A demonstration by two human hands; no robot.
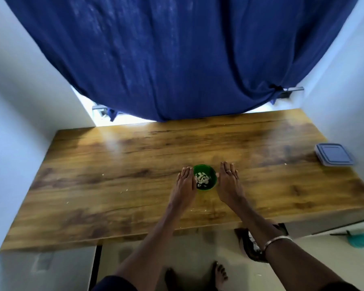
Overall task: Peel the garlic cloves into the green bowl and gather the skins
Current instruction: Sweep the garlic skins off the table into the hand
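Observation:
A small green bowl [210,185] stands on the wooden table [114,175], a little right of its middle. Pale peeled garlic cloves [201,179] lie inside it. My left hand [184,183] lies flat on the table with straight fingers, right against the bowl's left side. My right hand [229,181], with a ring on one finger, lies flat on the bowl's right side, its thumb touching the rim. Neither hand holds anything. A few tiny pale skin flakes [126,189] are scattered on the tabletop to the left.
A grey lidded plastic box [334,154] sits at the table's right edge. A blue curtain [177,59] hangs behind the table's far edge. White walls close in on both sides. Below the near edge, a dark bin with pale scraps [252,246] stands on the floor beside my feet.

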